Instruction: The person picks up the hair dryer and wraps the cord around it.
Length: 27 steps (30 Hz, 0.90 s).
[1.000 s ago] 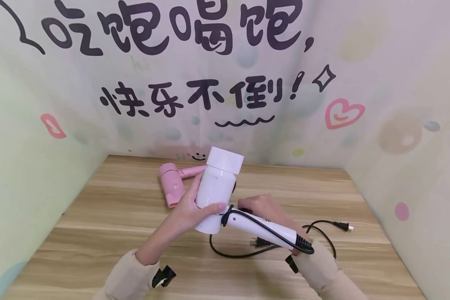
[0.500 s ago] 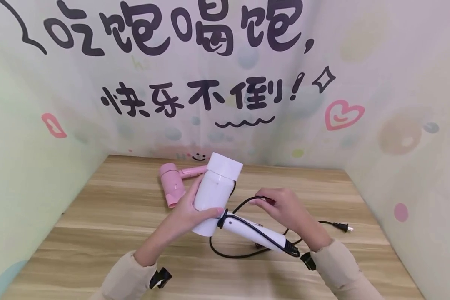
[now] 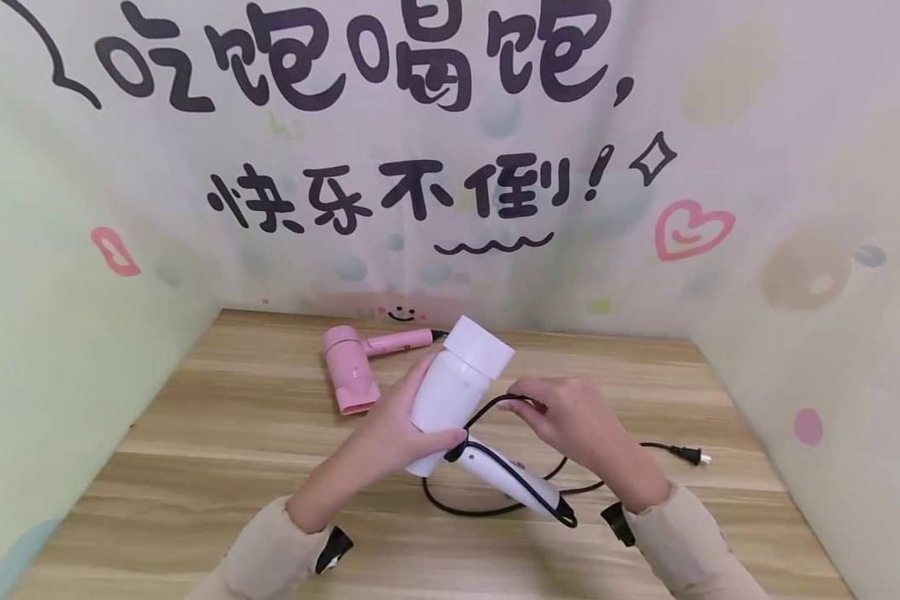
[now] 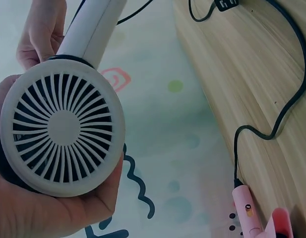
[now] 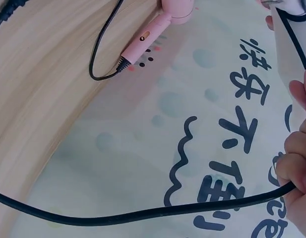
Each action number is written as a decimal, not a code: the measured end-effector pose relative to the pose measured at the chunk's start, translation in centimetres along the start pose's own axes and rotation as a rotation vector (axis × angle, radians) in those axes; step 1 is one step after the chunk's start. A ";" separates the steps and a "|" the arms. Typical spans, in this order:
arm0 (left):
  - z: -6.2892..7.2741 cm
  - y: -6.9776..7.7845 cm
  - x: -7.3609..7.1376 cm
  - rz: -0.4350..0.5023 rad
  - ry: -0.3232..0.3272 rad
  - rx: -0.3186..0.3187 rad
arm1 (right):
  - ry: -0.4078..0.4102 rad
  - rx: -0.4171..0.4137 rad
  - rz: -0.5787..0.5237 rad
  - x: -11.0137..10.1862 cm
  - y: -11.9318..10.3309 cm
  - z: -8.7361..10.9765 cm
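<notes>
The white hair dryer is held tilted above the middle of the tabletop, its nozzle aimed toward the rear edge. The hands are kept apart from each other: its body is gripped by the left hand, with the thumb pressed near the handle joint, while the black cord is pinched between the thumb and fingers of the right hand. The step in hand is judged to be the handling of the cord looped about the handle; whether it is being wrapped or unwrapped cannot be told. For the next move, the body would best be kept steady while the cord is led around the handle, with its slack kept free of snags. A smooth, hard plastic is suggested by the sheen of the rounded body; the back is closed by a round grille of curved slats, and the cord looks rubbery and flexible. Toward the rear edge, left of the middle, a glossy pink hair dryer is laid on the streaked wood-look surface, and a black power plug is left near the right edge.
</notes>
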State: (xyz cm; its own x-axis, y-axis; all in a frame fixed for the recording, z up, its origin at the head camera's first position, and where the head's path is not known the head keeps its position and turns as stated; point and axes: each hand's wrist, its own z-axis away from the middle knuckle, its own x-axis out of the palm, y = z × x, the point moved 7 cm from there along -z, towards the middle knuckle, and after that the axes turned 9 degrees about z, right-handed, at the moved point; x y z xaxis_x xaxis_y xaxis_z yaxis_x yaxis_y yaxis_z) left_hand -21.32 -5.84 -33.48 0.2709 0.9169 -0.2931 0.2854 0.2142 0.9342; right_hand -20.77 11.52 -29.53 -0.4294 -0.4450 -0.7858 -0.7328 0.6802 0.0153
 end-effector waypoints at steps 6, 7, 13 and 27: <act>-0.1 -0.5 -0.5 -0.082 0.065 -0.020 | -0.033 0.002 0.052 -0.2 -0.5 0.3; -0.1 -0.8 -0.7 -0.087 0.078 -0.029 | -0.041 0.010 0.058 -0.3 -0.7 0.4; -0.3 -2.8 -1.9 -0.064 0.199 -0.062 | -0.105 0.064 0.070 -0.7 -1.7 0.5; -0.6 -1.9 -3.9 0.052 0.421 0.019 | -0.275 0.208 -0.038 -0.3 -4.4 0.2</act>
State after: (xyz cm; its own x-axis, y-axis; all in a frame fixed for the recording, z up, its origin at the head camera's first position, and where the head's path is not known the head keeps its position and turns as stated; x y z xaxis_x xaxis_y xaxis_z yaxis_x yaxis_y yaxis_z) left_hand -23.46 -9.57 -33.97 -0.1123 0.9847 -0.1331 0.2994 0.1612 0.9404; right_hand -17.28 8.76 -29.47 -0.2250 -0.3182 -0.9209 -0.6099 0.7831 -0.1216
